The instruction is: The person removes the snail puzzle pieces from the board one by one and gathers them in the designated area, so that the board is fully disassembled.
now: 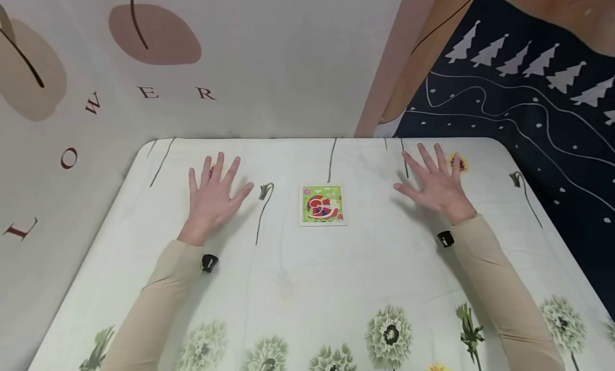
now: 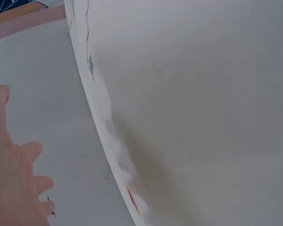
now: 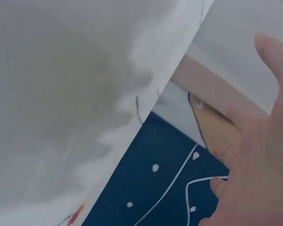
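A small square picture puzzle with a pale frame lies flat on the white flowered tablecloth, between the two hands. Its picture is a snail with a red and purple shell on green. To its left, my left hand is held over the cloth with the fingers spread and nothing in it; the left wrist view shows the same hand at its left edge. On the other side, my right hand is spread the same way, holding nothing. The right wrist view has that hand at its right edge. Both hands cast shadows on the cloth.
The table has rounded far corners and a cloth printed with flowers and stems. Behind and left of it hangs a pale curtain with letters. A dark blue cloth with white trees hangs at the right. Each wrist carries a small black device.
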{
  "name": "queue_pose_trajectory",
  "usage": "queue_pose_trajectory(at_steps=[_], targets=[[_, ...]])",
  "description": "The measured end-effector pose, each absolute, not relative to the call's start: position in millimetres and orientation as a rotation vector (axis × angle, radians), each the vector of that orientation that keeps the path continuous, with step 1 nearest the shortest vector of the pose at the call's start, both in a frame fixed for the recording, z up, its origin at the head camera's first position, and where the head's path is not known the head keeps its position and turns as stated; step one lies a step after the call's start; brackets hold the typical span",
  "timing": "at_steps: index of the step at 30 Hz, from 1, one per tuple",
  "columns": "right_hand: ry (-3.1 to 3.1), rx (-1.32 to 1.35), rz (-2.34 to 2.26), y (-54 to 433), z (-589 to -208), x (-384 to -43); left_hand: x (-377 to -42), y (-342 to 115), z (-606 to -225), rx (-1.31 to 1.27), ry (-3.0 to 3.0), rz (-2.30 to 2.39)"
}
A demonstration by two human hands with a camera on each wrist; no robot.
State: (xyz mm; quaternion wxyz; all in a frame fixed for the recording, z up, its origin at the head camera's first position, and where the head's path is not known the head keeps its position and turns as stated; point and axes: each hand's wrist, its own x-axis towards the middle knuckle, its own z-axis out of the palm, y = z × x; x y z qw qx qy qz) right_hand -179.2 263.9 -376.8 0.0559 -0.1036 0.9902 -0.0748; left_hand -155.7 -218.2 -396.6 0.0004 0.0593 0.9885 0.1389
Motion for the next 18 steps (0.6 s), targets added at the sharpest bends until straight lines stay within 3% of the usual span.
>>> queue_pose_trajectory(at_steps=[18], targets=[[2.999, -0.730, -0.128, 212, -388, -189, -157, -157, -402, 0.434, 2.966, 0.358]])
